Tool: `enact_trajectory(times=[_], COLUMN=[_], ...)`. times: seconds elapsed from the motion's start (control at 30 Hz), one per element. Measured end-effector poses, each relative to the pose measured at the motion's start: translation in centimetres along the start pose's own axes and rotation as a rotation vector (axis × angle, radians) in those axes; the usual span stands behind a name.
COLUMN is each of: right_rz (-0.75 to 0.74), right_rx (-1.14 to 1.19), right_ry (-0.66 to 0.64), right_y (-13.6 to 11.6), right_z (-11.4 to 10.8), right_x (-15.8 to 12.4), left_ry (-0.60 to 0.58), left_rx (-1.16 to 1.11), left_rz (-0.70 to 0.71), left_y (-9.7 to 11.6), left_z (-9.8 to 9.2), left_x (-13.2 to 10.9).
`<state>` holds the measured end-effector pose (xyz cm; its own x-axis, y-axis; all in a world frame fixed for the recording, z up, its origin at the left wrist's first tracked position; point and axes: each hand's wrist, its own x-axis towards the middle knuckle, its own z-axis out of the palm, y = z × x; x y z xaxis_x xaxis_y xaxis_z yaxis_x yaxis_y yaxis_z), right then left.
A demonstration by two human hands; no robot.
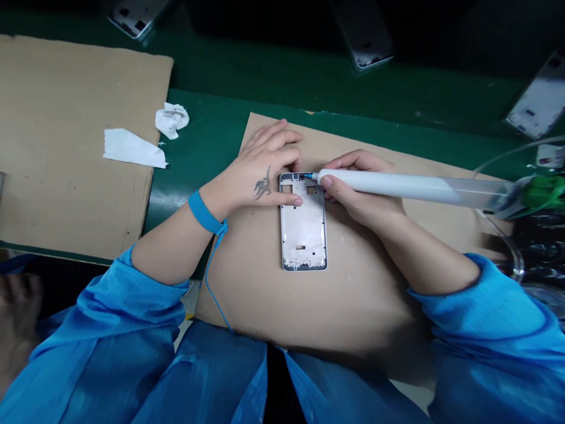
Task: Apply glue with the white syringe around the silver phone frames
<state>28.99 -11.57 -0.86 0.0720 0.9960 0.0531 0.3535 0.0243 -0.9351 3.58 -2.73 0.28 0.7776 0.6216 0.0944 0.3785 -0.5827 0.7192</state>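
Pinching the dispenser [397, 185], right hand [359, 197] should steady its tip at the frame [304, 232] far edge; left hand [262, 171], fingers flat, pins it.

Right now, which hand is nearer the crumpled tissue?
Left. The left hand presses the phone frame, right of the crumpled tissue; the right hand, holding the dispenser, is farther.

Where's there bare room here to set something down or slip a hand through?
Free: the near cardboard sheet below the phone frame, between the forearms; the left cardboard sheet, left of the paper scraps. Crowded: the frame's top end, where the left hand holds it and the right hand points the dispenser; tubing fills the right edge.
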Motion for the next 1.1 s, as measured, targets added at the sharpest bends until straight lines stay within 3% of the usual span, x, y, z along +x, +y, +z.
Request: enact_trajectory(times=[0.5,0.87,1.0,1.1], right_rz=[-0.04,0.012,-0.031,-0.138], right_rx=[-0.061,-0.025,-0.022,-0.029], right_ry=[-0.072,0.015,0.027,0.116], right_y=[-0.1,-0.1,0.4,1.4], right_z=[-0.3,0.1,0.0,-0.6], right_x=[0.0,0.1,-0.1,-0.8], left_ry=[-0.01,-0.007,0.016,0.035], left_rx=[0.007,0.005,0.019,0.035], left_rz=[-0.007,-0.002,0.009,0.026], left_y=[0.2,-0.2,-0.2,-0.3], left_z=[-0.1,0.0,0.3,0.1], left_x=[0.1,0.1,0.0,0.1])
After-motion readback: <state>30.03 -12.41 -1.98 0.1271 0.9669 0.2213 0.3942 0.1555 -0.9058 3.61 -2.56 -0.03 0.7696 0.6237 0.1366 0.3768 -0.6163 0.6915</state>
